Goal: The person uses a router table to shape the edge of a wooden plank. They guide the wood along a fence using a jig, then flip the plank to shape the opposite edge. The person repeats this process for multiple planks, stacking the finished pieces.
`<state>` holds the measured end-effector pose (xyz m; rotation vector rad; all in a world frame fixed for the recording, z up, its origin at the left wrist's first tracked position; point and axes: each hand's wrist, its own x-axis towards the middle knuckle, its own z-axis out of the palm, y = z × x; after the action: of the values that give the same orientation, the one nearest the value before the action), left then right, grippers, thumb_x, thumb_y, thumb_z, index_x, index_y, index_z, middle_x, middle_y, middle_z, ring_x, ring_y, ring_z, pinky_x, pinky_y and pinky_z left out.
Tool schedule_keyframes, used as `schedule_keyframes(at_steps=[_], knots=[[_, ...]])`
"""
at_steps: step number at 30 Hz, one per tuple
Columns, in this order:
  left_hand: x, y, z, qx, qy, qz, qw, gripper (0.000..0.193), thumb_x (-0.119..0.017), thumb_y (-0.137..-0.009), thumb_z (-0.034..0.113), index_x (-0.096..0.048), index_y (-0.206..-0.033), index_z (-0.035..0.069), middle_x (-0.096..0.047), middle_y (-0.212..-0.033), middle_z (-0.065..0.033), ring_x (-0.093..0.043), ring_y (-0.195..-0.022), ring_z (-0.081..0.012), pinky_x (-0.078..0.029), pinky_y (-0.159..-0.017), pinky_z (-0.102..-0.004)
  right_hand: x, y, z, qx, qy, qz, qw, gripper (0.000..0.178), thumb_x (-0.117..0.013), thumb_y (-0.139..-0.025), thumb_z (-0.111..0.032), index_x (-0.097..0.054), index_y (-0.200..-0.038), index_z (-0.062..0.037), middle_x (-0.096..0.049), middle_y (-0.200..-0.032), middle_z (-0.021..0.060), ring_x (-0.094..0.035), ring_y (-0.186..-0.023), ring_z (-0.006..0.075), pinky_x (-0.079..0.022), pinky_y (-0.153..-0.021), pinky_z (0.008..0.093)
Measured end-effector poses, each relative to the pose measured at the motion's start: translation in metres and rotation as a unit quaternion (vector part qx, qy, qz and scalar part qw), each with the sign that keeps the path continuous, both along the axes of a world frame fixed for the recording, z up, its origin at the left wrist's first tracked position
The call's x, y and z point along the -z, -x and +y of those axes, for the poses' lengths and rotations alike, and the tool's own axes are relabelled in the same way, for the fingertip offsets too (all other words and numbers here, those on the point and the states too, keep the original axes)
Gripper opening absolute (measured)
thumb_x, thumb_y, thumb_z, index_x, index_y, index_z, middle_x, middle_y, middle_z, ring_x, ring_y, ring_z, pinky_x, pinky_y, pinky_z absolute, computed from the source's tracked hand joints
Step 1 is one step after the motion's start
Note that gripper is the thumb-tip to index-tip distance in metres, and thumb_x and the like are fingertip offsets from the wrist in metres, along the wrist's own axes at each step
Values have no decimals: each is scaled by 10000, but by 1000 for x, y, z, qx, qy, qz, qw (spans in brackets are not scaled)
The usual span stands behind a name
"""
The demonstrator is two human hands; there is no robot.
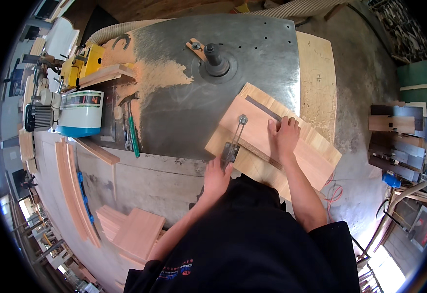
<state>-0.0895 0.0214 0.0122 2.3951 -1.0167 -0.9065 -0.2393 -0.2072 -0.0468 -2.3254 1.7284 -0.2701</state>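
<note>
A light-wood jig board (334,155) lies slanted at the near right corner of the metal machine table (164,122), with a pinkish plank (233,106) on top. A metal toggle clamp (230,151) reaches over the plank, its round tip (243,119) on the wood. My left hand (216,179) is at the jig's near left edge beside the clamp's dark base, thumb and fingers apart. Curled over a dark strip (263,108) along the plank's far side, my right hand (287,136) grips the board assembly. The shaper spindle (216,61) stands upright beyond the boards.
Sawdust (157,68) covers the table's far left. A yellow guard (92,61) and white-and-blue power feeder (81,112) stand at left, near a hammer (127,100), a wrench (127,139) and a green-handled tool (134,132). Boards (137,232) are stacked below left.
</note>
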Motion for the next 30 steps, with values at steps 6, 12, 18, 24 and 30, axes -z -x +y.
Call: schedule_keyframes(at_steps=[6, 12, 18, 24, 30], knots=[[22, -9, 3, -105, -53, 238, 964, 507, -622, -1043, 323, -529, -1408, -16, -737, -1119, -200, -734, -952, -309, -556, -840, -410, 6, -1, 0, -14, 4, 44, 999, 418, -627, -927, -458, -667, -976, -45, -647, -1021, 164, -593, -1023, 331, -460, -878, 474], [32, -10, 10, -15, 94, 99, 991, 440, -565, -1080, 299, -536, -1388, -15, -578, -780, -42, -532, -655, -167, -486, -660, -335, 0, -1, -1, 40, 5, -7, 999, 425, -660, -907, -488, -645, -965, -67, -628, -1016, 144, -569, -1016, 321, -436, -892, 473], [9, -8, 17, -130, -41, 251, 958, 499, -513, -1104, 317, -402, -1489, 20, -475, -704, 24, -421, -545, -87, -364, -496, -275, 4, 0, 1, 44, 1, -6, 999, 425, -666, -901, -494, -641, -968, -76, -628, -1011, 140, -568, -1016, 315, -435, -899, 468], [-1, 0, 6, -77, -47, 93, 991, 450, -543, -1083, 300, -486, -1431, 20, -607, -729, -157, -599, -679, -291, -469, -657, -461, 3, -1, 0, 39, 17, -14, 999, 411, -658, -913, -467, -664, -970, -59, -621, -1008, 140, -568, -1037, 324, -436, -894, 485], [8, -7, -2, -34, 6, 110, 993, 524, -580, -1047, 320, -471, -1458, 15, -689, -1150, -283, -660, -1074, -451, -509, -945, -508, -6, -4, -1, 33, -9, -9, 999, 396, -652, -935, -453, -650, -956, -58, -598, -984, 135, -555, -1017, 320, -417, -900, 473]])
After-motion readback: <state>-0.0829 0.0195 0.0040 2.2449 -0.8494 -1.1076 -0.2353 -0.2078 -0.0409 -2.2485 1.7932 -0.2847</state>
